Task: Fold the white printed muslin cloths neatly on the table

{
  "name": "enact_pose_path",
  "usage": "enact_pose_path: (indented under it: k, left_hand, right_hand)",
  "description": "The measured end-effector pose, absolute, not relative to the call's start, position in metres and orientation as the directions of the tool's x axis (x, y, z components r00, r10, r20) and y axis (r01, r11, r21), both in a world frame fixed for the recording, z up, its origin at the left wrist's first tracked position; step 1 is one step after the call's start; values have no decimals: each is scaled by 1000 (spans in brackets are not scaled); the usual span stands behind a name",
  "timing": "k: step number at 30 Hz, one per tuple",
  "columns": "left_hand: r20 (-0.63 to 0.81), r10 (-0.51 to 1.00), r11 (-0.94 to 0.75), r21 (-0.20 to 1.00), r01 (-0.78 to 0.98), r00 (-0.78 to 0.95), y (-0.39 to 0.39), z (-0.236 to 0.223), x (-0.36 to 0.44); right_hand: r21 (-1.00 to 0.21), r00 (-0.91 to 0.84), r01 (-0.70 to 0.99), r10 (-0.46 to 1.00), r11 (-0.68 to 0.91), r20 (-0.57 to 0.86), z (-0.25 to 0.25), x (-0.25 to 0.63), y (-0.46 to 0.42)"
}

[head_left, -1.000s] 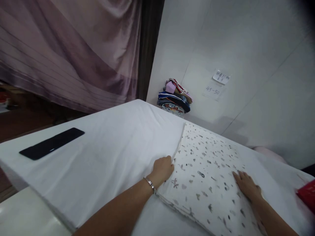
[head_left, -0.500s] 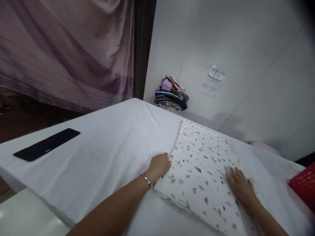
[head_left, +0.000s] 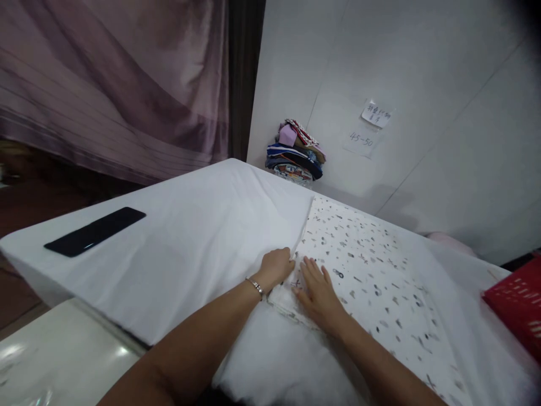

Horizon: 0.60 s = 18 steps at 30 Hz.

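A white cloth printed with small grey and brown motifs lies folded in layers on the white-covered table. At its left edge my left hand, with a silver bracelet on the wrist, is closed on the cloth's border; the fingertips are partly hidden. My right hand rests flat on the printed side just beside it, fingers spread, near the front left corner. The layered near edge shows below my hands, partly covered by my right forearm.
A black flat phone-like slab lies on the white table cover at left. Folded clothes are stacked by the wall behind the table. A red object stands at far right. A pale glossy surface adjoins the table at front left.
My right hand has swept left across the printed cloth, from its right side to beside my left hand. My left hand keeps its place at the left edge. The view has shifted slightly.
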<state>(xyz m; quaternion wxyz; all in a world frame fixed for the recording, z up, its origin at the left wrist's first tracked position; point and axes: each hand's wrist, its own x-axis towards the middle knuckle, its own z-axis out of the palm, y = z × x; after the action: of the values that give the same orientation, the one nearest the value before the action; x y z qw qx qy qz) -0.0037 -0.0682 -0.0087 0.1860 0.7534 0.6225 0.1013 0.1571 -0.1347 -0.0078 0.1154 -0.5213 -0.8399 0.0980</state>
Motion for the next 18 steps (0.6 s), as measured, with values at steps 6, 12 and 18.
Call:
enact_pose_path:
  k: [6,12,18]
  left_hand:
    - [-75,975,-161,408,899,209,-67,-11,-5]
    - [-74,974,-165,422,891,215,-67,-14,-5]
    - [-58,972,-179,447,877,228,-70,-13,-6]
  right_hand:
    - [-297,-482,832,875,469,33,-23,159,-152]
    - [-139,-446,886,895,443,12,-36,241,-208]
    - [45,-194,981,972,189,132,-68,363,-267]
